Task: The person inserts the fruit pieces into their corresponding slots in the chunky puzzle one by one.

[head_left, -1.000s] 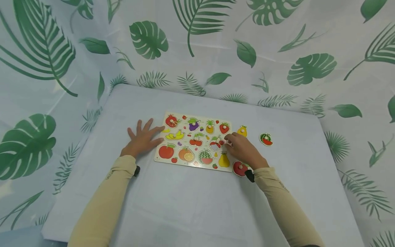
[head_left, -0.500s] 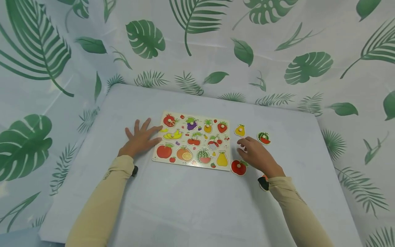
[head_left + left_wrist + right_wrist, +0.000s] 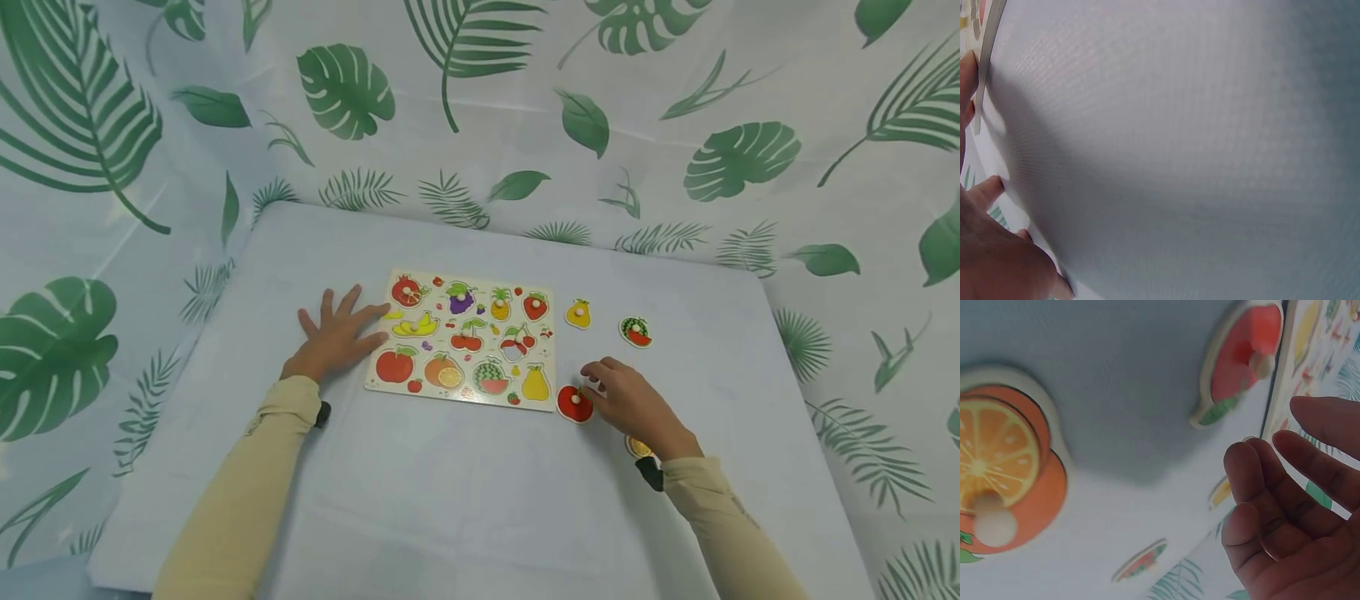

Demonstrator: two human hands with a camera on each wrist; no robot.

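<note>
A fruit peg-puzzle board (image 3: 375,385) lies on the white-covered table. Its upper rows hold knobbed fruit pieces; the bottom row shows printed fruit without knobs. My left hand (image 3: 330,342) rests at the board's left edge, fingers spread, thumb and index finger against it. Beside the lower right corner lies a red apple piece (image 3: 574,405) with a round knob. My right hand (image 3: 633,404) hovers just right of this apple, fingertips close to its knob. In the right wrist view its fingers bend loosely with nothing between them. An orange piece (image 3: 1029,456) lies below that wrist, partly hidden in the head view.
A pear piece (image 3: 578,314) lies right of the board's upper corner, with a watermelon piece (image 3: 636,332) farther right. Behind the table hangs a leaf-patterned curtain (image 3: 450,150).
My right hand has left the cherry piece at the board's right side, moving right and then toward me to the apple piece. The left hand has stayed at the board's edge.
</note>
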